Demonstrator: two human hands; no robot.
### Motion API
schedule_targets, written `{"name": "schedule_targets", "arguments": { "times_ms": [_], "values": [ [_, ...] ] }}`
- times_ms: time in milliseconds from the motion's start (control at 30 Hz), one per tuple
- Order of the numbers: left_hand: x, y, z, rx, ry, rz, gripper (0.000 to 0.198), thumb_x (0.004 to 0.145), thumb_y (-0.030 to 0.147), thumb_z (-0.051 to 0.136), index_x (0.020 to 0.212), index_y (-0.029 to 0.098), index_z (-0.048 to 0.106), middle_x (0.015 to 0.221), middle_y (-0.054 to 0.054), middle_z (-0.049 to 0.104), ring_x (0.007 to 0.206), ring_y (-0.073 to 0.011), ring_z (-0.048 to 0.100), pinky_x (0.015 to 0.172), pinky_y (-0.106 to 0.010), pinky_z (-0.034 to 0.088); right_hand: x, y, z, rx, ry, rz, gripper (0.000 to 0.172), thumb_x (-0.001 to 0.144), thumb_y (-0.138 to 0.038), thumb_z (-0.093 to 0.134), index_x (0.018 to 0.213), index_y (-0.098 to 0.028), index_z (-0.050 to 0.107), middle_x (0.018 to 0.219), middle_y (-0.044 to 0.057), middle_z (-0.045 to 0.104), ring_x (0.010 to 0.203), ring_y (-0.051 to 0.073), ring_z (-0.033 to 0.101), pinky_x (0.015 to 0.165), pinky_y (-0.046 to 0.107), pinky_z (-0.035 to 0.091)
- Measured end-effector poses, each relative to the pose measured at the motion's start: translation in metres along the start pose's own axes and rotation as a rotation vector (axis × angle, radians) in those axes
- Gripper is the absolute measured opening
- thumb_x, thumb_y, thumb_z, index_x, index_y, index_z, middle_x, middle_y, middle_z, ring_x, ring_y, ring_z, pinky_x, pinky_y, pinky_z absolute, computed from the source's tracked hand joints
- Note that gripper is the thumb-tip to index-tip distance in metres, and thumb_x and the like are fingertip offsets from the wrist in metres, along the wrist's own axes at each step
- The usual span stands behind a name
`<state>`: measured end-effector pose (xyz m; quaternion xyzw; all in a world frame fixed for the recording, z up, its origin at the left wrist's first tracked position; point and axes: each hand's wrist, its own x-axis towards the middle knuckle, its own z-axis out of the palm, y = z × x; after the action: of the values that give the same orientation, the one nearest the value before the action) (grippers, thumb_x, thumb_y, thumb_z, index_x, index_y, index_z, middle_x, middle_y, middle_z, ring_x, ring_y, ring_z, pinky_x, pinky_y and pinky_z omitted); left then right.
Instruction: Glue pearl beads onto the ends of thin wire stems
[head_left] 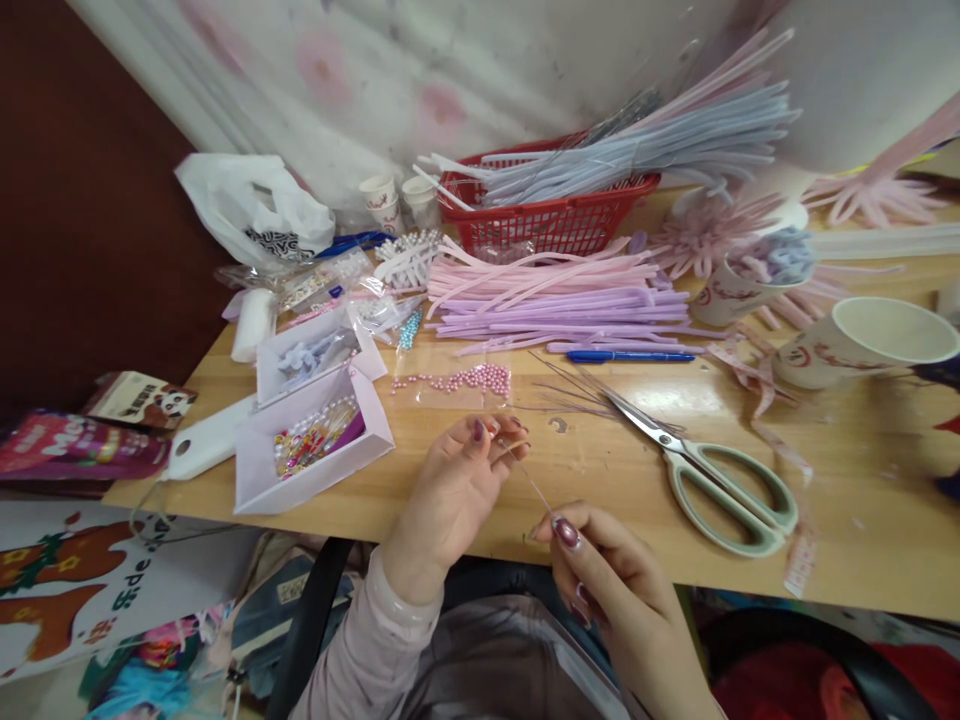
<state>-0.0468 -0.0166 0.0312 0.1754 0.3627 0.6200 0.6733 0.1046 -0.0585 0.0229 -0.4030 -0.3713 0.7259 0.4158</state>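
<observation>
A thin wire (534, 484) runs between my two hands above the front of the table. My left hand (461, 475) has its thumb and fingertips pinched together at the wire's upper end; any bead there is too small to make out. Between thumb and forefinger, my right hand (611, 580) grips the lower end. Just beyond my left hand, pink pearl beads (476, 380) lie on a small clear bag. Loose thin wires (574, 390) are spread to their right. Scissors (720, 485) with pale green handles rest to the right of my hands.
Two white boxes (375, 440) at left hold beads and trinkets. Behind lie purple pipe cleaners (555, 318), pink pipe cleaners (540, 278) and a red basket (555, 225). A blue pen (630, 356) lies before them. Paper cups (814, 345) stand at right.
</observation>
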Motion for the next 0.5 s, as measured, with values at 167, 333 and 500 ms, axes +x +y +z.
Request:
{"name": "schedule_targets", "arguments": {
  "times_ms": [167,333,500],
  "values": [
    [-0.0018,0.0003,0.0028,0.009,0.007,0.019,0.032,0.064,0.041,0.09,0.074,0.02,0.068,0.086,0.001,0.069,0.088,-0.0132,0.064,0.087,-0.028,0.049,0.0,-0.0003,0.0,-0.016,-0.004,0.006,0.039,0.09,-0.054,0.063,0.081,-0.017,0.066,0.052,-0.007,0.039,0.045,0.007,0.03,0.043,0.022,0.022],
    [-0.002,0.0004,0.0033,0.022,0.011,0.023,0.031,0.064,0.041,0.09,0.074,0.02,0.069,0.086,0.0,0.068,0.087,-0.0139,0.064,0.088,-0.029,0.049,0.0005,0.0006,0.0003,-0.03,0.0,0.005,0.038,0.09,-0.053,0.062,0.083,-0.017,0.067,0.053,-0.006,0.04,0.046,0.007,0.031,0.044,0.022,0.023],
    [-0.0021,0.0008,0.0027,0.024,0.005,0.017,0.029,0.065,0.04,0.089,0.074,0.021,0.069,0.085,0.001,0.068,0.087,-0.0138,0.064,0.089,-0.029,0.05,0.0017,0.002,-0.0006,-0.009,0.011,0.008,0.037,0.09,-0.053,0.063,0.084,-0.017,0.067,0.052,-0.007,0.039,0.044,0.007,0.029,0.043,0.022,0.022]
  ]
}}
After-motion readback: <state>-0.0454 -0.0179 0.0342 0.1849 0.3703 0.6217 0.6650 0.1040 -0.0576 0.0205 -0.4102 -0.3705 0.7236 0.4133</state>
